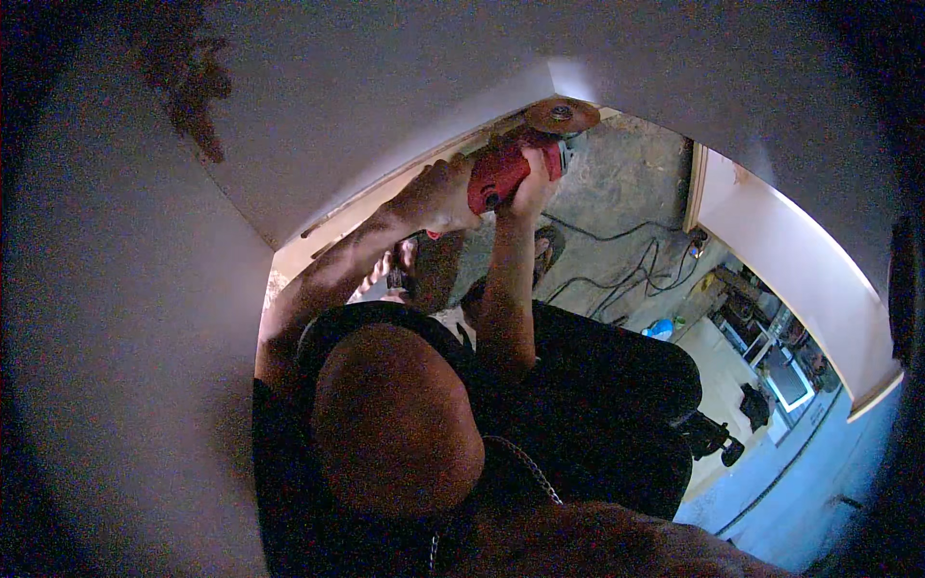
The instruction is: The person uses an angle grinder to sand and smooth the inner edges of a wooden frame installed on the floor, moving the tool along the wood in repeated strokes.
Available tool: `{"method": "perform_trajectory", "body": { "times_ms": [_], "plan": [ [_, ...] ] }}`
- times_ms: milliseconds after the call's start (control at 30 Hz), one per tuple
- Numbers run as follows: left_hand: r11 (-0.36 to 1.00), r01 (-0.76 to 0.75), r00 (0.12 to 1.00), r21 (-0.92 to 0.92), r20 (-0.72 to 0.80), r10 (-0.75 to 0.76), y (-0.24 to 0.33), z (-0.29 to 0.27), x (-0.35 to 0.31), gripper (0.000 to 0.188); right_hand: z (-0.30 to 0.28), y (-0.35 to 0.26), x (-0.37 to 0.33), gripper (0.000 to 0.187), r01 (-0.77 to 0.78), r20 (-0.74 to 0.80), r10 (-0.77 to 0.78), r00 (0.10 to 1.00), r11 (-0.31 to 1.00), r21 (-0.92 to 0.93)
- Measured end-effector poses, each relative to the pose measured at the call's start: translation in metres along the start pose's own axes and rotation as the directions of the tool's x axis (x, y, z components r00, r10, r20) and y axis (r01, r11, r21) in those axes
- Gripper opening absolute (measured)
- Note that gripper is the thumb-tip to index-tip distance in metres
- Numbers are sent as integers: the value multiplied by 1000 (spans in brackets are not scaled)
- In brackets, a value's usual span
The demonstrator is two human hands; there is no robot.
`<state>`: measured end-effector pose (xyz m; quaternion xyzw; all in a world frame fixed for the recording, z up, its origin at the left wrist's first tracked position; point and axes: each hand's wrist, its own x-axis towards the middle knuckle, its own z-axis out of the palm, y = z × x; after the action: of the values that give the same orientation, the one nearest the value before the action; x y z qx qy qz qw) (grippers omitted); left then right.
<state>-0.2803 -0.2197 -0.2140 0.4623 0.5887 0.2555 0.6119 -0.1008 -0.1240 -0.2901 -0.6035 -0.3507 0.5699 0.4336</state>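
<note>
A red angle grinder [499, 173] is held in both my hands near the cut edge of a pale panel [385, 183]. My left hand [438, 193] is closed around the rear of its body. Toward the front, my right hand [530, 185] grips it close to the metal head. The round brown disc [562, 115] sits at the far end, by the panel's corner. Whether the disc touches the edge, I cannot tell. Shadow hides part of my left fingers.
Dark cables [626, 275] lie in loops on the grey floor [636, 183]. A white curved panel [785, 246] stands at the right. Beyond it are a blue-and-white item [659, 329], a pale frame [790, 380] and assorted clutter. A foot [549, 246] shows below the grinder.
</note>
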Motion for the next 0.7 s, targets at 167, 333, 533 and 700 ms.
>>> {"method": "perform_trajectory", "body": {
  "times_ms": [167,333,533,700],
  "plan": [
    [994,-70,997,-88,-49,65,-3,1,-3,73,21,-22,-18,38,69,-10,-70,998,997,-35],
    [998,7,999,-66,36,-5,6,-3,1,70,22,-32,-18,37,92,72,-91,993,995,-24],
    [1000,-23,998,-20,-58,22,-1,2,1,72,31,-36,-24,39,76,88,-77,993,997,15],
    [999,45,999,-10,12,-45,12,-11,-5,73,33,-36,-28,40,50,63,-50,997,999,10]
  ]
}}
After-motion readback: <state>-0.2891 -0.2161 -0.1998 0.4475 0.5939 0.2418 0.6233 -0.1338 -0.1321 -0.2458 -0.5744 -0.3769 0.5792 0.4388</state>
